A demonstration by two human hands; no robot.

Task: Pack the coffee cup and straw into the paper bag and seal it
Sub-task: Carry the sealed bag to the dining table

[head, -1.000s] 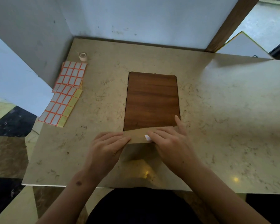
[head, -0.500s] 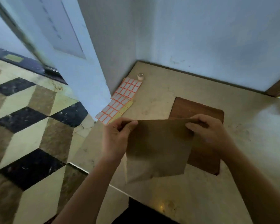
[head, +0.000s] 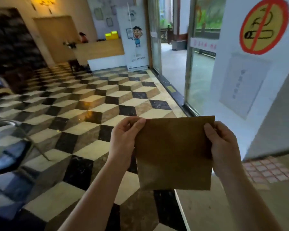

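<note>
A flat brown paper bag [head: 172, 152] hangs upright in the air in front of me, above the table's left edge. My left hand [head: 123, 140] pinches its upper left corner between thumb and fingers. My right hand [head: 222, 145] grips its upper right edge. The bag looks flat and its top edge is straight. No coffee cup or straw is in view.
The beige stone table [head: 232, 210] lies at the lower right with a sheet of orange-bordered stickers [head: 265, 170] on it. A white wall [head: 257, 80] with a no-smoking sign stands at the right. Checkered floor [head: 90, 114], a chair [head: 10, 147] at the left and a reception desk [head: 98, 50] farther off.
Both hands lifted the paper bag off the table and the wooden board and swung it left. My view turned from the table to the room; the board is out of sight.
</note>
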